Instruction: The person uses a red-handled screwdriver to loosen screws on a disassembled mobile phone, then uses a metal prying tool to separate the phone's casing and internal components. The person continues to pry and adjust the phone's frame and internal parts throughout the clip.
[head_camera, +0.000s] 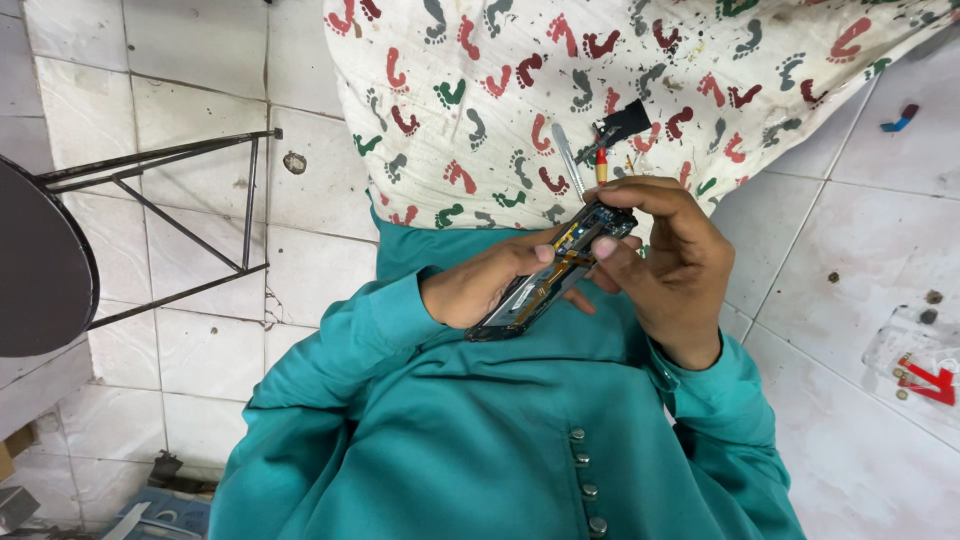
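Opened phone (545, 280) — gripped by both hands, left (480, 285) beneath, right (665, 265) arched over.

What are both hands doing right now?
Left hand: closed around the opened phone, holding it from below.
Right hand: fingers pinching the phone's upper end.

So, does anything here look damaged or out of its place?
Yes. The phone, held by the left hand and right hand, is open, with its inner parts bare. Small screws lie loose on the floor tiles, and one tile joint near the stool is chipped.
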